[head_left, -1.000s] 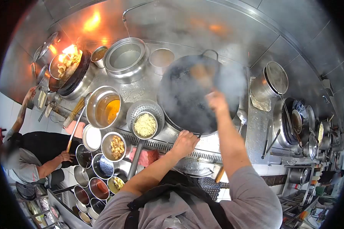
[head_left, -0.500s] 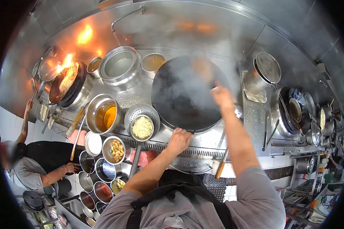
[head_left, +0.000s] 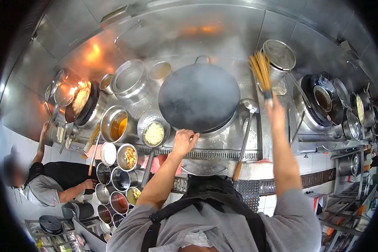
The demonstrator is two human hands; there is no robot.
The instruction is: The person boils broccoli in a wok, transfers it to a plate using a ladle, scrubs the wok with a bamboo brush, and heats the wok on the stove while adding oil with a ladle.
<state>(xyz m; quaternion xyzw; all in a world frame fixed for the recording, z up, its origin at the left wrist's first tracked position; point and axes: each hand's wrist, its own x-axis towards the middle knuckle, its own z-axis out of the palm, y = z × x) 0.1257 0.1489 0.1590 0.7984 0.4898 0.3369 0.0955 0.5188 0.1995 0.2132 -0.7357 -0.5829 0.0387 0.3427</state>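
Note:
In my right hand (head_left: 274, 112) I grip a bamboo wok brush (head_left: 261, 72), its bristles pointing up, to the right of the wok and in front of a round strainer. My left hand (head_left: 185, 142) is closed at the near edge of the dark wok (head_left: 197, 98), seemingly around its handle. Light smoke hangs over the wok, which sits on the burner. Left of my left hand, a perforated strainer (head_left: 141, 125) bears a bowl of pale noodles (head_left: 154, 133). A ladle (head_left: 243, 140) with a wooden handle lies to the wok's right.
Flames rise from another wok (head_left: 78, 101) at the left, where a co-worker's hand (head_left: 45, 127) holds a handle. A pot of orange liquid (head_left: 106, 122) and several metal containers (head_left: 121, 179) stand on my left. More pans (head_left: 323, 98) are at the right.
My right hand has lifted the brush out of the wok and moved it right, beside the strainer. My left hand stays at the wok's near edge. Smoke over the wok has thinned.

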